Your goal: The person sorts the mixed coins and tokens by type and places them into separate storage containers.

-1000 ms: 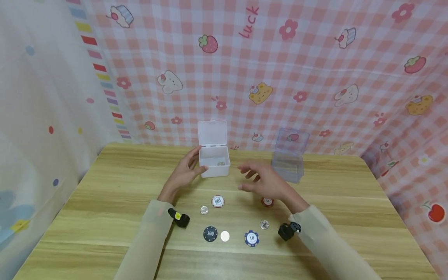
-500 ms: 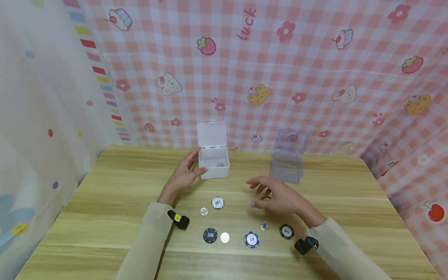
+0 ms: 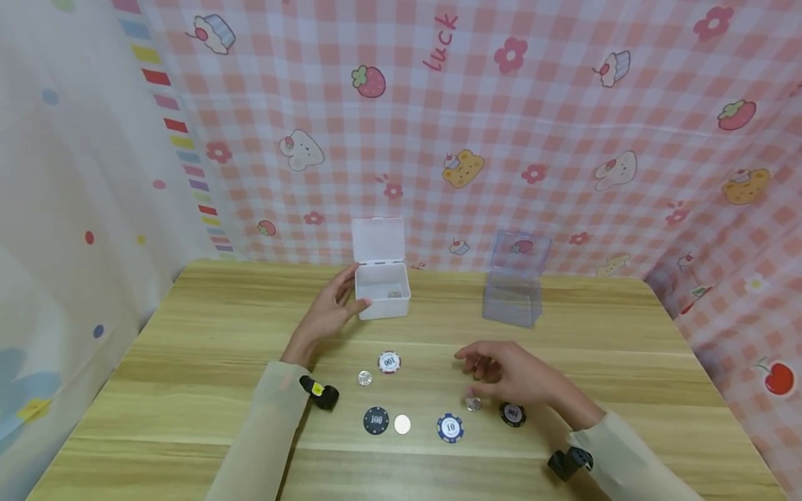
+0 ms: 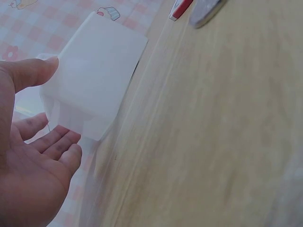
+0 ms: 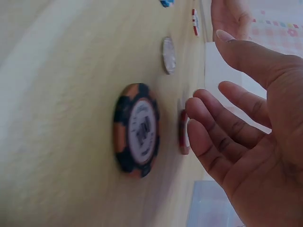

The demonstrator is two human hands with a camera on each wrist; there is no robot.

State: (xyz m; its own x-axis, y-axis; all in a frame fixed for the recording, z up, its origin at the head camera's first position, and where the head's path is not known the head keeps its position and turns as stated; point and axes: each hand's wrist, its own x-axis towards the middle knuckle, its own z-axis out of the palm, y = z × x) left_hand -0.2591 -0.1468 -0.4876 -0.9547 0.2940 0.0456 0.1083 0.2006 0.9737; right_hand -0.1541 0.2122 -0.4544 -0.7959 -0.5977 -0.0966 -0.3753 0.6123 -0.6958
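Observation:
A white lidded box point(image 3: 383, 309) stands with its lid up and a silver coin point(image 3: 394, 294) inside. My left hand point(image 3: 326, 313) holds its near left corner, thumb on the front wall and fingers along the side. My right hand point(image 3: 516, 372) hovers with loosely bent fingers and nothing in them. Below its thumb lies a patterned silver coin point(image 3: 473, 404). A black-and-orange poker chip point(image 5: 142, 132) marked 100 is under the wrist. In the right wrist view a red-edged poker chip point(image 5: 183, 132) shows behind the fingertips; the hand hides it in the head view.
A clear lidded box point(image 3: 512, 299) stands open at the back right. Nearer lie a red-and-white chip point(image 3: 390, 362), a silver coin point(image 3: 365, 378), a black chip point(image 3: 376, 420), a plain shiny disc point(image 3: 402, 424) and a blue chip point(image 3: 450, 428). A checked cloth point(image 3: 401, 125) hangs behind the table.
My right hand has drawn away from the white box, rightward and toward me. It uncovered the black-and-orange chip and now covers the red one. My left hand has stayed at the box.

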